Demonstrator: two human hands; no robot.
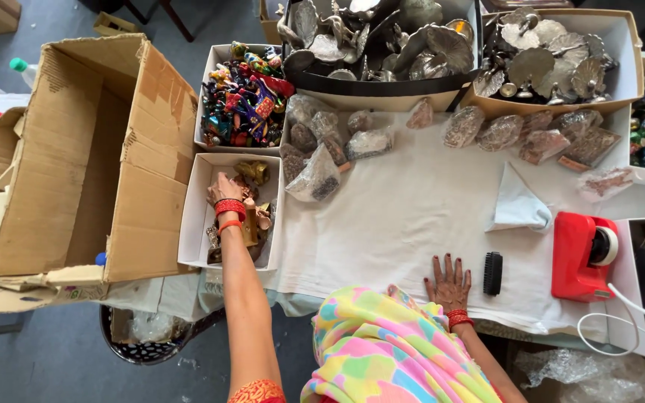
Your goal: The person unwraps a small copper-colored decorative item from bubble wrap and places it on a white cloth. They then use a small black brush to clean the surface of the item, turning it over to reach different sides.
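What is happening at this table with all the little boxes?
A person stands at a table covered with a white cloth. Their left hand reaches into a small white box of golden figurines, fingers down among them; whether it grips one is hidden. Their right hand lies flat and open on the cloth, beside a small black brush. A big cardboard box stands open to the left, and a red tape dispenser sits to the right.

Red bangles ring my left hand (225, 188) at the wrist, more red bangles on my right hand (449, 283). Dark polish on my nails, bright pink-yellow-green floral drape, orange patterned sleeve edge.
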